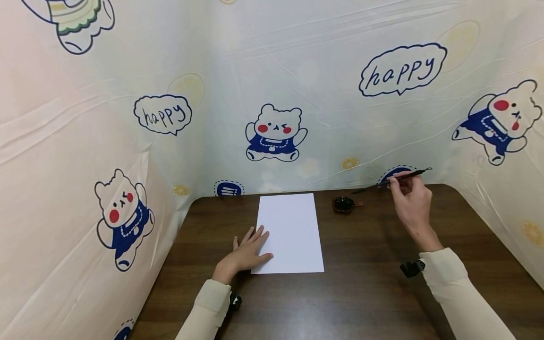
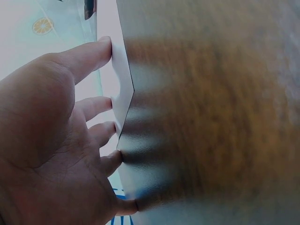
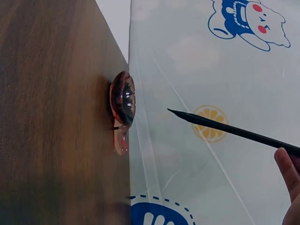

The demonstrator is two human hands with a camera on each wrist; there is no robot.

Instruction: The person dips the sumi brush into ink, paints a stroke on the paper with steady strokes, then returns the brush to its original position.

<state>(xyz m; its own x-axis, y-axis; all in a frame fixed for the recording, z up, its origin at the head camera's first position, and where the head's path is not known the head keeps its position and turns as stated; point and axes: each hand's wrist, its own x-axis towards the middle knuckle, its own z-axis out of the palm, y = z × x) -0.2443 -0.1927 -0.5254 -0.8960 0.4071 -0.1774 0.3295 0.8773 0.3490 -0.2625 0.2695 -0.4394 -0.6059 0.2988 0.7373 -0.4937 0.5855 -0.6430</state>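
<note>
A blank white sheet of paper lies on the dark wooden table. My left hand rests with spread fingers on its left edge; in the left wrist view the fingertips touch the sheet and the wood beside it. My right hand pinches a black writing brush above the right part of the table. The brush's dark pointed tip aims left, raised near a small reddish-brown ink dish with a short handle. Dark, shiny ink fills the dish.
A pale curtain printed with cartoon bears, orange slices and "happy" bubbles encloses the table on the back and both sides. The wooden tabletop extends in front of the sheet. Dark wrist cameras are worn at both cuffs.
</note>
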